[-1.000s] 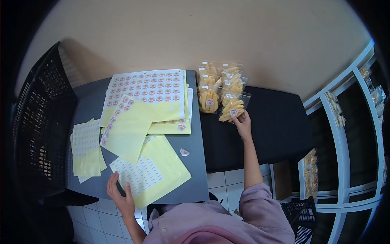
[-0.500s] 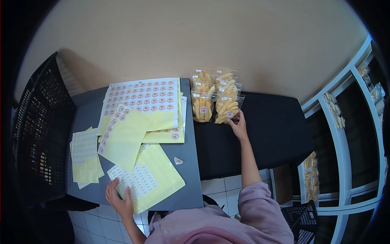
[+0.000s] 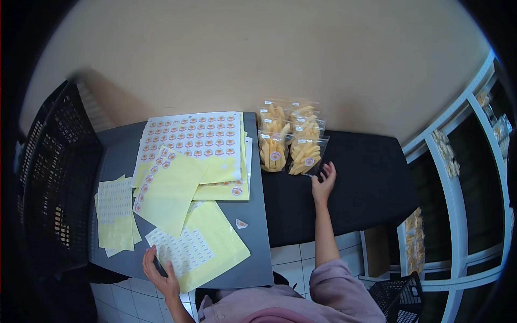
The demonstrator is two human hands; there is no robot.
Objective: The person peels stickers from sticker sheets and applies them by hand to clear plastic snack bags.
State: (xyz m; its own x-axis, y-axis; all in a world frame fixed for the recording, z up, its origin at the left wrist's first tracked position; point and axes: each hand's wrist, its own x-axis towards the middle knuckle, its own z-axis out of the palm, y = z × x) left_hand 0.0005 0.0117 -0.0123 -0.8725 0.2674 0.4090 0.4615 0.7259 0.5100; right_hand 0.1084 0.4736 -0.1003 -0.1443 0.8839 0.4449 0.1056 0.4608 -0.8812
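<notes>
My right hand (image 3: 324, 184) is just below the front right clear bag of yellow sticks (image 3: 305, 156), its fingers apart and holding nothing. That bag bears a round sticker and a small white label, and stands beside another stickered bag (image 3: 273, 154), with more bags behind. My left hand (image 3: 161, 273) rests with fingers spread at the lower left edge of a yellow-backed sheet of small white labels (image 3: 186, 250). Above it lies a loose yellow backing sheet (image 3: 171, 191) with round stickers along one edge, overlapping a large sheet of round stickers (image 3: 194, 134).
A black crate (image 3: 59, 177) stands at the left of the grey table (image 3: 256, 269). More label sheets (image 3: 114, 215) and a small sticker piece (image 3: 241, 224) lie there. A black-covered surface (image 3: 366, 177) adjoins it. White shelving (image 3: 455, 215) with bagged goods and a black basket (image 3: 398, 296) are at right.
My right hand has let go of the front right bag and drawn slightly away to the right. The whole view has shifted a little, so the scene sits lower.
</notes>
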